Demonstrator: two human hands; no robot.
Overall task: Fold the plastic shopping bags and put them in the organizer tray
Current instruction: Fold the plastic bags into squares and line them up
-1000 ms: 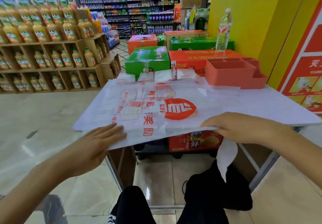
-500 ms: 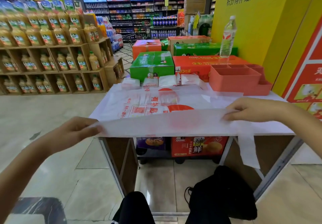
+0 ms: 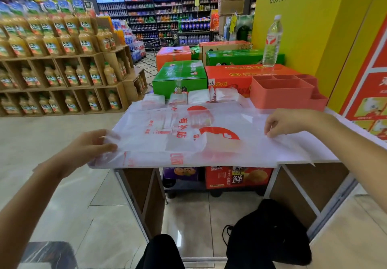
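Note:
A translucent white plastic bag with red print lies across the white table, its near edge folded over toward the far side. My left hand pinches the folded edge at the bag's left end. My right hand pinches the same edge at the right end. Several folded bags sit in a row along the table's far edge. The coral organizer tray stands at the far right of the table, its compartments bare.
Green and orange cartons are stacked behind the table, with a water bottle on one. Juice shelves fill the left. A yellow wall rises on the right. Boxes sit under the table; my legs are below.
Both hands lifted the bag's near edge, which hung off the table, and carried it away from me over the bag, making a fold. The hanging handle strip came up onto the table.

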